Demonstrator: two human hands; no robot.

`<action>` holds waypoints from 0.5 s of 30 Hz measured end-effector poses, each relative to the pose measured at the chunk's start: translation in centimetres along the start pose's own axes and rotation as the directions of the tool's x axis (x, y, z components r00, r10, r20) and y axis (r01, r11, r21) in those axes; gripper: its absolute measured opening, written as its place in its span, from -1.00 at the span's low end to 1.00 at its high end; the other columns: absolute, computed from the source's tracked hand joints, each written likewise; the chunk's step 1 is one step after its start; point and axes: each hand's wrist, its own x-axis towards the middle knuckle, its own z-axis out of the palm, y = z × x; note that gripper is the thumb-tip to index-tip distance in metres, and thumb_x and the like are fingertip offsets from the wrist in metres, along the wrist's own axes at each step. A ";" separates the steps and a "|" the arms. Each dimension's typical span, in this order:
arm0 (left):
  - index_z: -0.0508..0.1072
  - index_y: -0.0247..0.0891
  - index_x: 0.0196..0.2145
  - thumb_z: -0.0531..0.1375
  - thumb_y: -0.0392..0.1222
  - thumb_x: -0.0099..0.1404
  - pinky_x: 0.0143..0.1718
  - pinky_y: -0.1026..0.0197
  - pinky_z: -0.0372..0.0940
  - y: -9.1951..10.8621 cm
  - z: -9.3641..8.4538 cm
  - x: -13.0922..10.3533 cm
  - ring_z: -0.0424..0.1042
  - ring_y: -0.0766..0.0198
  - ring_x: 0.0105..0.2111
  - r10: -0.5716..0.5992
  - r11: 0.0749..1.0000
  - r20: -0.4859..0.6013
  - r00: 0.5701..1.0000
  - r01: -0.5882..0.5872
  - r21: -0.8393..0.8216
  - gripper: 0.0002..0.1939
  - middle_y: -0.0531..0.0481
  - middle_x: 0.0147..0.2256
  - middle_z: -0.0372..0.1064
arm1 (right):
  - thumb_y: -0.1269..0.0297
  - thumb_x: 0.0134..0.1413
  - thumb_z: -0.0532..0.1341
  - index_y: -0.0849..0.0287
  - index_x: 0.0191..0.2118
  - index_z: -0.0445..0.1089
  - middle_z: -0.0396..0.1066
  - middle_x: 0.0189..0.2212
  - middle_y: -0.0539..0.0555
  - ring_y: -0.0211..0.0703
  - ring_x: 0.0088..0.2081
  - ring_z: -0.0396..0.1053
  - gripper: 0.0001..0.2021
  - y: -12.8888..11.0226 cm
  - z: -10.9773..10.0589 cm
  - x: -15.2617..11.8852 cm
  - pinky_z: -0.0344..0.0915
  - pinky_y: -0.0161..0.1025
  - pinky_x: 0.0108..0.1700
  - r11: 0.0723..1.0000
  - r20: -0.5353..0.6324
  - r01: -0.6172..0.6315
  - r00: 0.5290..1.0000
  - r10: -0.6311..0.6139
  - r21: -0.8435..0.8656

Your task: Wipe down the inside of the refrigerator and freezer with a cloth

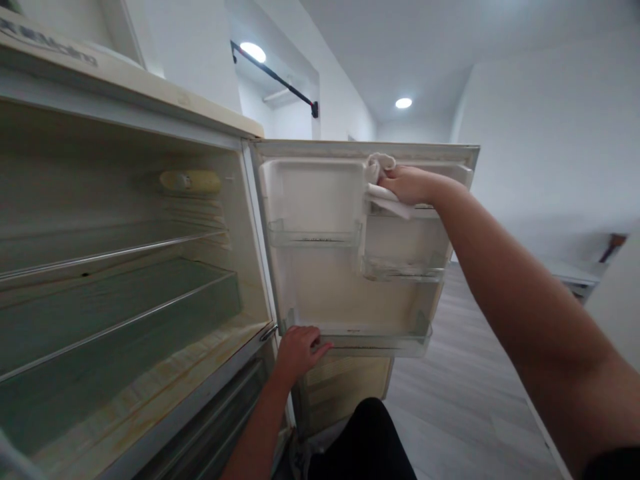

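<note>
My right hand [411,185] is closed on a bunched white cloth [381,165] and presses it against the upper inner side of the open fridge door [315,193]. A loose fold of the cloth hangs below my fingers, over the upper right compartment. Lower down, my left hand [299,348] curls over the rim of the clear bottom door bin [375,343], near its hinge-side end. Two smaller clear bins, the left door bin [315,238] and the right door bin [405,272], sit higher on the door.
To the left stands the fridge compartment [250,267] with a glass shelf [115,253], a clear drawer [165,307] and yellowish stains on its floor. A lower door [350,387] also hangs open. My dark-clothed knee [370,440] is beneath it. Grey wooden flooring [460,373] extends to the right.
</note>
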 end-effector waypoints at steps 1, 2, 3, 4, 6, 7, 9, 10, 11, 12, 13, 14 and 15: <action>0.38 -0.18 -0.45 0.19 0.21 0.33 -0.21 0.09 0.19 0.1 0.1 0.1 0.43 0.17 -0.40 -0.003 1.000 0.000 1.000 0.003 -0.002 -0.59 0.05 -0.47 0.46 | 0.15 0.31 -0.02 0.22 0.13 0.40 0.44 0.11 0.29 0.16 0.13 0.35 -0.56 -0.5 0.2 0.7 0.24 0.04 0.17 0.999 -0.037 -0.021 0.999 0.023 0.041; 0.38 -0.18 -0.45 0.19 0.20 0.33 -0.22 0.09 0.19 0.2 0.2 0.2 0.43 0.17 -0.40 -0.007 1.000 -0.002 1.000 0.007 0.000 -0.59 0.05 -0.47 0.47 | 0.17 0.30 -0.02 0.25 0.18 0.35 0.41 0.14 0.31 0.15 0.14 0.34 -0.54 -1.0 0.4 1.3 0.24 0.01 0.17 0.995 -0.061 -0.052 0.996 0.057 0.081; 0.38 -0.18 -0.45 0.19 0.20 0.33 -0.22 0.09 0.19 0.3 0.3 0.3 0.43 0.17 -0.41 -0.010 1.000 -0.005 1.000 0.010 0.007 -0.60 0.04 -0.46 0.47 | 0.19 0.28 -0.01 0.29 0.22 0.31 0.39 0.16 0.32 0.14 0.14 0.34 -0.51 -1.4 0.5 1.7 0.25 -0.02 0.17 0.990 -0.068 -0.081 0.994 0.089 0.115; 0.38 -0.18 -0.46 0.19 0.18 0.33 -0.23 0.09 0.18 0.5 0.3 0.4 0.43 0.17 -0.41 -0.013 1.000 -0.009 1.000 0.013 0.018 -0.60 0.04 -0.46 0.46 | 0.21 0.27 -0.01 0.31 0.25 0.27 0.37 0.18 0.32 0.13 0.15 0.34 -0.49 -1.6 0.6 2.0 0.25 -0.04 0.16 0.986 -0.066 -0.096 0.992 0.106 0.138; 0.38 -0.18 -0.46 0.19 0.16 0.34 -0.24 0.09 0.18 0.8 0.5 0.7 0.43 0.16 -0.41 -0.015 0.999 -0.024 1.000 0.016 0.040 -0.61 0.03 -0.46 0.46 | 0.22 0.25 0.00 0.33 0.27 0.24 0.35 0.20 0.33 0.13 0.17 0.32 -0.47 -1.4 0.7 1.9 0.25 -0.06 0.17 0.983 -0.066 -0.101 0.991 0.112 0.151; 0.37 -0.18 -0.46 0.19 0.16 0.34 -0.24 0.10 0.17 0.9 0.5 0.8 0.43 0.16 -0.40 -0.015 0.999 -0.031 0.999 0.017 0.046 -0.61 0.03 -0.46 0.46 | 0.18 0.26 0.00 0.34 0.27 0.25 0.34 0.21 0.34 0.15 0.18 0.31 -0.46 -0.8 0.8 1.6 0.24 -0.04 0.17 0.982 -0.068 -0.122 0.989 0.133 0.142; 0.37 -0.18 -0.46 0.17 0.16 0.36 -0.23 0.10 0.17 1.1 0.7 1.0 0.42 0.16 -0.40 -0.016 0.999 -0.045 0.999 0.018 0.051 -0.61 0.03 -0.46 0.46 | 0.06 0.25 0.03 0.39 0.23 0.29 0.32 0.20 0.40 0.24 0.18 0.31 -0.41 0.9 0.8 0.6 0.26 0.03 0.16 0.966 -0.071 -0.240 0.966 0.247 0.092; 0.37 -0.18 -0.46 0.16 0.16 0.36 -0.23 0.10 0.17 1.1 0.8 1.0 0.42 0.16 -0.40 -0.016 0.998 -0.049 0.999 0.018 0.052 -0.61 0.02 -0.46 0.46 | 0.01 0.23 0.06 0.42 0.21 0.32 0.33 0.18 0.44 0.28 0.16 0.32 -0.38 1.8 0.7 -0.1 0.27 0.06 0.14 0.947 -0.073 -0.315 0.945 0.319 0.059; 0.36 -0.18 -0.45 0.15 0.16 0.37 -0.22 0.10 0.17 1.1 0.9 1.1 0.42 0.16 -0.40 -0.015 0.998 -0.050 0.999 0.018 0.054 -0.61 0.02 -0.46 0.46 | -0.02 0.20 0.08 0.44 0.18 0.35 0.35 0.16 0.47 0.31 0.14 0.34 -0.37 2.8 0.7 -0.7 0.28 0.08 0.12 0.924 -0.080 -0.381 0.921 0.382 0.027; 0.36 -0.18 -0.45 0.15 0.16 0.37 -0.21 0.10 0.17 1.1 1.0 1.1 0.42 0.16 -0.40 -0.015 0.998 -0.051 0.999 0.017 0.057 -0.61 0.02 -0.46 0.45 | -0.03 0.19 0.11 0.45 0.14 0.38 0.38 0.12 0.48 0.31 0.11 0.36 -0.37 3.5 0.6 -1.3 0.30 0.08 0.10 0.905 -0.091 -0.425 0.902 0.423 0.001; 0.36 -0.18 -0.45 0.14 0.15 0.37 -0.21 0.09 0.17 1.0 1.1 1.1 0.42 0.16 -0.40 -0.013 0.998 -0.051 0.999 0.016 0.061 -0.61 0.02 -0.46 0.45 | -0.02 0.18 0.13 0.44 0.11 0.41 0.41 0.09 0.48 0.30 0.09 0.38 -0.40 4.1 0.5 -1.8 0.31 0.06 0.09 0.898 -0.104 -0.439 0.894 0.435 -0.018; 0.35 -0.18 -0.45 0.14 0.15 0.37 -0.21 0.09 0.16 1.0 1.2 1.1 0.42 0.17 -0.40 -0.011 0.998 -0.052 0.999 0.014 0.064 -0.61 0.02 -0.46 0.45 | -0.01 0.17 0.14 0.41 0.07 0.44 0.44 0.05 0.45 0.28 0.07 0.40 -0.43 4.4 0.4 -2.1 0.32 0.04 0.08 0.900 -0.113 -0.434 0.896 0.429 -0.027; 0.35 -0.18 -0.45 0.14 0.15 0.37 -0.21 0.10 0.16 0.9 1.2 1.1 0.41 0.17 -0.40 -0.007 0.998 -0.054 0.999 0.011 0.064 -0.61 0.02 -0.46 0.45 | -0.01 0.16 0.16 0.38 0.05 0.46 0.46 0.02 0.42 0.26 0.05 0.41 -0.45 4.4 0.2 -2.3 0.33 0.01 0.06 0.907 -0.118 -0.421 0.902 0.415 -0.028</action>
